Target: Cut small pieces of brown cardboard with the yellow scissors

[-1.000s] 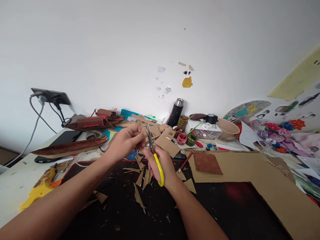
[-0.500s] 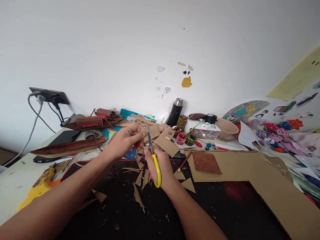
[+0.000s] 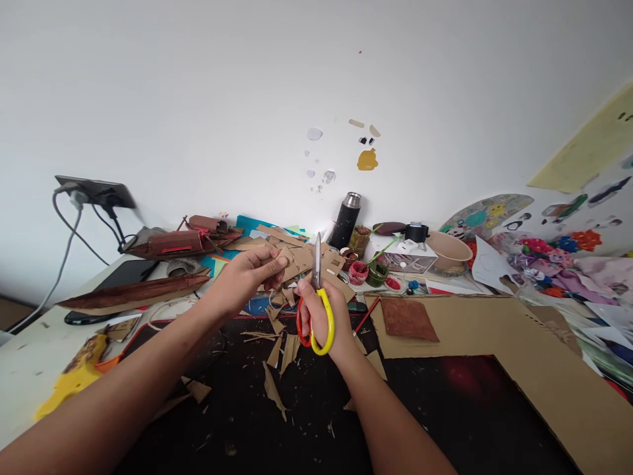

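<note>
My left hand (image 3: pixel 252 277) pinches a small cardboard piece (image 3: pixel 285 257) between thumb and fingers, partly lost against the scraps behind it. Scissors (image 3: pixel 318 272) with one yellow and one red handle are gripped in my right hand (image 3: pixel 329 316). Their blades point up and away, look closed together, and stand apart from the left hand's piece. Behind both hands lies a heap of cut cardboard (image 3: pixel 301 260). Below them, loose cardboard strips (image 3: pixel 290 353) are scattered over the dark mat (image 3: pixel 237 422).
A black flask (image 3: pixel 345 221) leans by the wall, beside paint jars (image 3: pixel 359 272). At right lies a large cardboard sheet (image 3: pixel 469 326) bearing a brown painted square (image 3: pixel 409 319). Brown painted boat-like pieces (image 3: pixel 133 293) and a yellow glue gun (image 3: pixel 74 379) are at left.
My right hand has drawn the scissors right, away from the left hand, and turned them so both handles show. The left hand has barely moved and keeps its pinch.
</note>
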The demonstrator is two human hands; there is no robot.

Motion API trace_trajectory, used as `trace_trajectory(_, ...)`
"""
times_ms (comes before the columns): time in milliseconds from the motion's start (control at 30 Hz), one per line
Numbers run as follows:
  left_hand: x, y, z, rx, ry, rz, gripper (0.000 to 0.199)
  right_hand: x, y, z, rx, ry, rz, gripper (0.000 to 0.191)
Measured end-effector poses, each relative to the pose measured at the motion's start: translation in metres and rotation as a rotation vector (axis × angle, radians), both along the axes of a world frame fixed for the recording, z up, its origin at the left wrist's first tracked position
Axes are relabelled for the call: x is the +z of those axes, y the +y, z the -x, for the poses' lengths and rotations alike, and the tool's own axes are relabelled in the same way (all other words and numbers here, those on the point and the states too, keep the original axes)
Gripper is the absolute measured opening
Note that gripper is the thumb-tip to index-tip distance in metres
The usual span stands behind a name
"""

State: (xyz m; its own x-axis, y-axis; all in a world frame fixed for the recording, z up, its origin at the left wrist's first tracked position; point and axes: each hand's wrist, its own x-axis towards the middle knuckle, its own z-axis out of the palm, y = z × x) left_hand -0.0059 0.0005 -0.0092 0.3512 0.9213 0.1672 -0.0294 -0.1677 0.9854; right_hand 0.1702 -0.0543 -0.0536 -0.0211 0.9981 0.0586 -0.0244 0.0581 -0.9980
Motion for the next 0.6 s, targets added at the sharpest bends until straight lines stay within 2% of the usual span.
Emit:
trace_trajectory(267,0.0004,0.0018,0.0005,0.046,-0.035,-0.003,0.033,0.0005,-0.0021,0.0047,0.083,-0.044,0.078,0.069)
trace_trajectory(467,0.0025,0.0023,-0.0002,0.076,-0.098,0.041,0.033,0.0019,-0.0011,0.0048,0.258,0.101,0.071,0.090)
trace_trajectory(533,0.0036,0.0015,-0.0005,0.094,-0.136,0.062,0.030,0.0009,-0.0012,0.0048,0.297,0.119,0.054,0.090)
trace_trajectory(600,0.0051,0.0005,-0.0009,0.099,-0.165,0.071,0.030,-0.0009,-0.0018,0.0049,0.278,0.090,0.043,0.080)
